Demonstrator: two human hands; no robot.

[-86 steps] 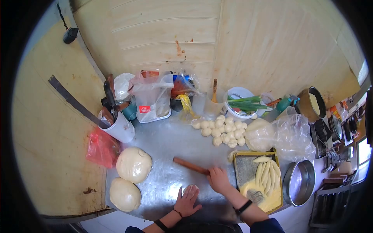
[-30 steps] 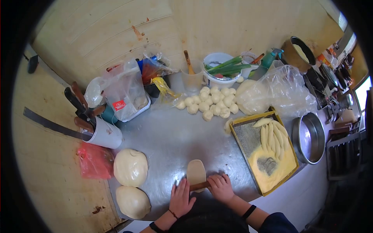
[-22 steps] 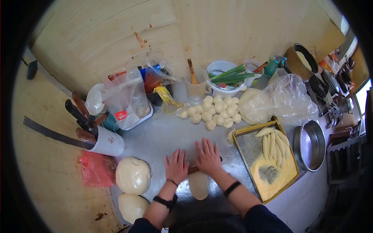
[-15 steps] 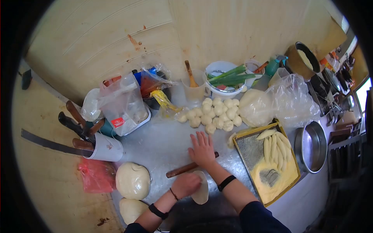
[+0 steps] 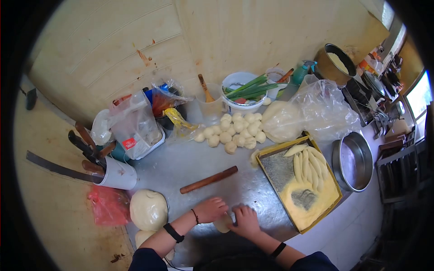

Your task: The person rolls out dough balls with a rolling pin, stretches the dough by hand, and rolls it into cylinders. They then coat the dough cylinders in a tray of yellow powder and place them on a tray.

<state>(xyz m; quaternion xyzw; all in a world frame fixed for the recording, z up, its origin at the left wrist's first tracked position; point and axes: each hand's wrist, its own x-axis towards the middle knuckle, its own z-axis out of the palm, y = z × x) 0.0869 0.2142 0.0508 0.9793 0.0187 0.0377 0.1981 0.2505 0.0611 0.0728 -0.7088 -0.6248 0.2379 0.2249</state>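
A small flattened piece of dough point(image 5: 223, 223) lies on the metal worktop between my hands. My left hand point(image 5: 211, 210) has its fingers bent and closed at the dough's upper left edge. From the right, my right hand point(image 5: 246, 221) grips the opposite edge, thumb low and fingers curled. Part of the dough is covered by both hands. Beyond them rests a wooden rolling pin point(image 5: 209, 179), untouched. Farther back sits a cluster of small dough balls point(image 5: 238, 129).
On the right is a yellow-rimmed tray point(image 5: 289, 205) with flour and long dough strips, beside a round metal pan point(image 5: 355, 162). Large dough lumps point(image 5: 148, 210) lie at left, near a white container point(image 5: 118, 174) of knives. A bowl of green onions point(image 5: 246, 90) stands behind.
My right hand has left the rolling pin, come down towards me and closed on the dough's right edge. My left hand stays on the dough. The whole view has shifted slightly.
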